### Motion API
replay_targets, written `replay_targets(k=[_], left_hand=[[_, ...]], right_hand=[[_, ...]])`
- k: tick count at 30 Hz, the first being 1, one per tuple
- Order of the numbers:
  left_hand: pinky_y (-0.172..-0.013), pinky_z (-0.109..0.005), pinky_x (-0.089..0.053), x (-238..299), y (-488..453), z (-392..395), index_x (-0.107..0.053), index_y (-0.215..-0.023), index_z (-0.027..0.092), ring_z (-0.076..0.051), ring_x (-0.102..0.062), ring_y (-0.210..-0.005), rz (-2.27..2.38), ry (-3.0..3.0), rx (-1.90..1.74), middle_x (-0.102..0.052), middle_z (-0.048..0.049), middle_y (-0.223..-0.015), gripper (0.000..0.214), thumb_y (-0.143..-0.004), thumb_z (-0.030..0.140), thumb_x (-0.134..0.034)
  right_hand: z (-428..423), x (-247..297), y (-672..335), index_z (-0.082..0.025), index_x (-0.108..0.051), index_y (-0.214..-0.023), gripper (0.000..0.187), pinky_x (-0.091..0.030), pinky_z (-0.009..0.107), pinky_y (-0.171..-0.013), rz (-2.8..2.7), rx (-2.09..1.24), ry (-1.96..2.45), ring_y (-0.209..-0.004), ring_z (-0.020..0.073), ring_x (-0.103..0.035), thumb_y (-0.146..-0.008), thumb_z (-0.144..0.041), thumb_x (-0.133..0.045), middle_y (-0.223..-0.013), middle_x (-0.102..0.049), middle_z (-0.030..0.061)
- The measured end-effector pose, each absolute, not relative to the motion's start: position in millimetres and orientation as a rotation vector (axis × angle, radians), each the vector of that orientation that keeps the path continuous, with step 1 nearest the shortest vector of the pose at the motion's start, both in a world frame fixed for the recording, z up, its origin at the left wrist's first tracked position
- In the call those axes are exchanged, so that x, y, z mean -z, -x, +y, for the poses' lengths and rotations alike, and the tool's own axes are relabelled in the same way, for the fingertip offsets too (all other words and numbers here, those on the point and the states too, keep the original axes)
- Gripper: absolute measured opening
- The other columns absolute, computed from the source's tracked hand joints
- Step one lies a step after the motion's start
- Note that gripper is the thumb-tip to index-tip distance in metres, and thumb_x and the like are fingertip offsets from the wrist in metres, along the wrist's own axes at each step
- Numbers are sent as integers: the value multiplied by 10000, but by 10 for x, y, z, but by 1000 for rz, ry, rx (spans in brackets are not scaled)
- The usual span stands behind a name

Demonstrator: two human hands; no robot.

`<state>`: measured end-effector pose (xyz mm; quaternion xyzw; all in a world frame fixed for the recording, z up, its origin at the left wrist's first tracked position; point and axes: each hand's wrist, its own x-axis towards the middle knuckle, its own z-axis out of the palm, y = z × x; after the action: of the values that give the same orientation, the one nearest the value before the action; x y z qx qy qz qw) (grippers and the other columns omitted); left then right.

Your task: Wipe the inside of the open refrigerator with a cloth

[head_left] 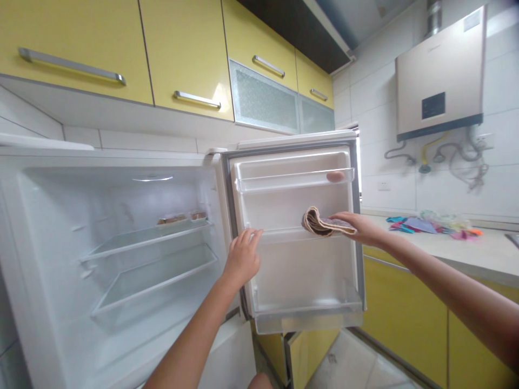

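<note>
A white fridge stands open, its door (300,281) swung out to the right. My left hand (242,256) rests on the door's inner edge near the hinge, fingers curled against the middle door shelf (279,233). My right hand (359,226) holds a folded brownish cloth (322,223) against the inside of the door at the level of that shelf. The upper door shelf (292,180) is bare apart from a pinkish patch at its right end. Inside the fridge body, glass shelves (150,237) show, with a small tray of dark items (180,218) at the back.
Yellow wall cupboards (182,54) hang above the fridge. A pale counter (478,251) runs along the right wall with colourful cloths (425,224) on it, over yellow base cabinets (405,319). A water heater (440,81) with hoses is mounted on the tiled wall.
</note>
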<state>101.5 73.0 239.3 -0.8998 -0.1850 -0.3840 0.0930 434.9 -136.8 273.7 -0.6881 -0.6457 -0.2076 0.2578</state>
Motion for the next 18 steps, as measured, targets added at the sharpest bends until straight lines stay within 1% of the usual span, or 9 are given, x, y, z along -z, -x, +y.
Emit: replay_targets(k=[2,6,10,12,15,18], left_hand=[[-1154,-478,-385,-2392,-1009,766,-474,-1418,204,-266,-444,-1374,-514,2694,1146,-535,-118,-1409,721,-718,35,-438],[-1199,-474,-352,-2379,-1032,820,-495,-1394,193,-246,-458,-1355,-409,2741,1215,-554,-114,-1367,727,-693,13,-428],[-1217,-497,-340,-2351,-1058,834,-495,-1392,217,-247,-453,-1360,-354,2750,1288,-551,-96,-1361,759,-668,3,-433],[-1224,-503,-334,-2347,-1060,824,-496,-1392,204,-250,-443,-1372,-361,2756,1295,-546,-102,-1371,753,-670,2,-431],[-1237,-501,-317,-2352,-1055,806,-504,-1383,160,-260,-431,-1395,-389,2786,1272,-545,-125,-1390,725,-678,4,-439],[-1243,-530,-301,-2348,-1059,817,-476,-1401,157,-283,-391,-1446,-420,2846,1302,-515,-137,-1456,737,-677,21,-477]], right_hand=[[-1396,-2776,-4424,-190,-679,-1210,483,-500,346,-921,-1703,465,1857,-1068,249,-665,-743,-181,-556,-1195,-721,96],[-1245,-2996,-4371,-148,-709,-1100,401,-519,277,-815,-1593,212,2036,-936,215,-684,-756,-153,-503,-1058,-755,68],[-922,-3252,-4165,-136,-739,-998,370,-515,268,-730,-1570,142,2184,-802,209,-682,-670,-129,-568,-928,-763,67],[-711,-3326,-4000,-139,-750,-940,308,-501,276,-689,-1569,132,2248,-744,211,-675,-670,-153,-601,-853,-756,77],[-343,-3363,-3641,-153,-752,-950,276,-473,268,-662,-1612,130,2291,-754,208,-678,-723,-196,-601,-880,-757,95],[12,-3361,-3195,-155,-747,-988,287,-456,262,-653,-1718,130,2251,-796,214,-688,-789,-271,-576,-944,-760,115]])
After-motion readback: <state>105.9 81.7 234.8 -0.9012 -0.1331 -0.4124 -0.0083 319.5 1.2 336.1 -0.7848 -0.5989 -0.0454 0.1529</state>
